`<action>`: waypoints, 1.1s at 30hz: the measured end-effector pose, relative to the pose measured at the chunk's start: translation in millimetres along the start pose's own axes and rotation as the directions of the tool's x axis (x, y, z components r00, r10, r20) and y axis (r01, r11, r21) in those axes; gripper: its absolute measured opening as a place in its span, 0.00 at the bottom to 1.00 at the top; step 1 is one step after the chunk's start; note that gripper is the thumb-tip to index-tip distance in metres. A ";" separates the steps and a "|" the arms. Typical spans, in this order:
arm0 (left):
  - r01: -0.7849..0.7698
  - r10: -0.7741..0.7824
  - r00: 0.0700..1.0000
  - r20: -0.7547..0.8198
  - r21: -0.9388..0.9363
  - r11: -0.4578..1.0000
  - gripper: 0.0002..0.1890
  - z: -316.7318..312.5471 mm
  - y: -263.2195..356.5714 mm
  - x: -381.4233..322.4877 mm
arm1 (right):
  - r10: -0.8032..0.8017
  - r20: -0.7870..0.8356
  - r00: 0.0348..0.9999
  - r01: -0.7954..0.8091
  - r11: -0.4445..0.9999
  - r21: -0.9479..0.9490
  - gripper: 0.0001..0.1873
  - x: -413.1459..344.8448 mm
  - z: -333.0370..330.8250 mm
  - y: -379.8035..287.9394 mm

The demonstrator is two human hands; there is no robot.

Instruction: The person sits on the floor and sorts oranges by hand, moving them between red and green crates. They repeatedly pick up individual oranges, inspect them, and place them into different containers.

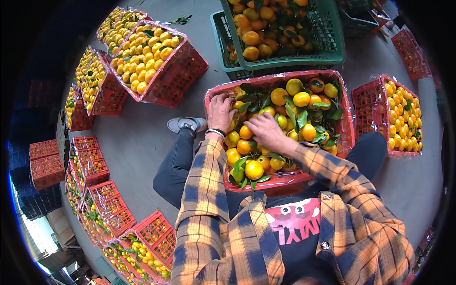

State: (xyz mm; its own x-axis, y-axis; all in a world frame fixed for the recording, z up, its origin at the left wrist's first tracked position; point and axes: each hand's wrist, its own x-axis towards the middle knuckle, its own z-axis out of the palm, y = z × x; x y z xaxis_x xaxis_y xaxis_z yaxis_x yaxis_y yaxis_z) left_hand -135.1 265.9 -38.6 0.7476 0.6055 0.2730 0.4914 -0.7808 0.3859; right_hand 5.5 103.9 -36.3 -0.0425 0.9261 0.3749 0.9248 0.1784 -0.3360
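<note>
Between my knees is a red plastic crate (347,117) lined with clear film. It holds many mandarin oranges (254,170), some with green leaves (302,119) on their stems. My left hand (220,112) reaches in along the crate's left wall, fingers pointing down beside the fruit; its fingertips are partly hidden. Over the middle of the pile, my right hand (269,131) has its fingers bent downward, close to an orange mandarin (245,132) and a greener one (267,111). Whether either hand grips a fruit is not visible.
Touching the far side, a green plastic crate (292,64) of mandarins rests on another green crate (221,42). Film-wrapped red crates of fruit stand right (370,107), far left (171,78) and near left (110,206). Loose leaves (182,19) lie on the grey floor (142,142).
</note>
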 end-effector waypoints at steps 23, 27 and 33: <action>0.008 0.000 0.998 0.071 -0.108 0.994 0.38 21.0 54.0 -22.5 | 0.145 -0.113 0.983 -0.144 0.989 0.018 0.26 20.4 -47.6 43.7; 0.012 -0.025 0.980 0.198 0.066 0.998 0.29 43.4 73.5 -8.6 | 0.182 0.114 0.977 -0.154 0.963 -0.221 0.27 21.8 -53.9 83.3; -0.162 0.165 0.986 0.016 -0.122 0.979 0.24 56.5 58.3 33.7 | 0.546 -0.318 0.775 -0.458 0.832 0.312 0.27 25.7 -91.2 78.3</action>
State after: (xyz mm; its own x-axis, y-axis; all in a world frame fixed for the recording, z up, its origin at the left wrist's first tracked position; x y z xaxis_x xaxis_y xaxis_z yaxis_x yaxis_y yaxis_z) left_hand -56.0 232.1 -56.7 0.8255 0.4659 0.3186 0.3057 -0.8436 0.4415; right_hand 111.3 111.4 25.9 0.5921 0.7098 0.3816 0.6710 -0.1720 -0.7212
